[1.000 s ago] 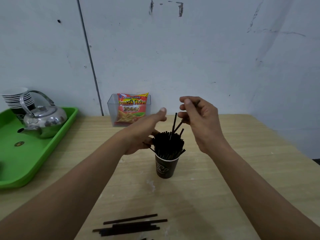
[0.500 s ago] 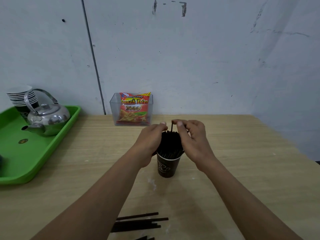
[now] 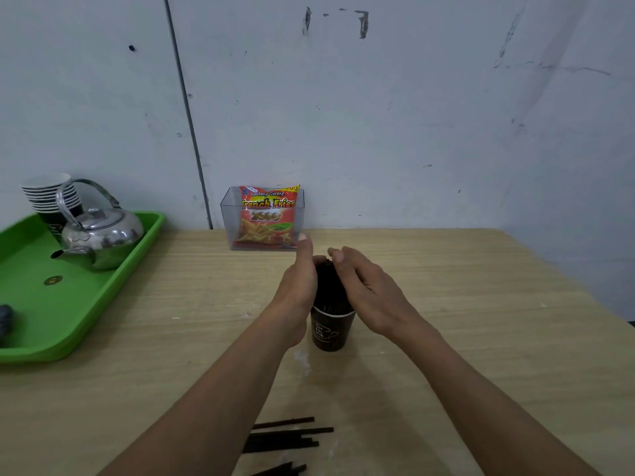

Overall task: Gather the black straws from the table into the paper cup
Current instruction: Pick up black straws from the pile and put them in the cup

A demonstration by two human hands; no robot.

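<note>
A dark paper cup (image 3: 330, 333) with a pale rim and a light printed cup drawing is seen standing upright on the wooden table (image 3: 481, 304), near the middle of it. It is packed with a bundle of black straws (image 3: 328, 285) that rise well above its rim. The bundle is flanked by both hands. The left hand (image 3: 299, 286) is pressed against the left side of the bundle, its thumb raised upward past the straw tops and its other fingers hidden behind the straws. The right hand (image 3: 364, 290) is laid against the right side with fingers extended and slightly curved, the fingertips reaching the top of the bundle. Neither hand is closed into a fist; the straws are cupped between the two palms rather than pinched.

More loose straws (image 3: 288, 438) are left lying flat on the near part of the table, roughly parallel and pointing left to right, between the two forearms. A few further straw ends (image 3: 285, 469) are cut off by the near edge of the view.

At the far edge of the table, against the pale wall, a clear plastic box (image 3: 228, 221) is found holding a red snack bag (image 3: 268, 214) marked "French Fries". On the far left a green tray (image 3: 68, 310) is placed on the table, and on it a shiny metal teapot (image 3: 99, 237) is set with its spout toward the near left. Behind the teapot a stack of paper cups (image 3: 48, 192) is seen on the same tray.
</note>
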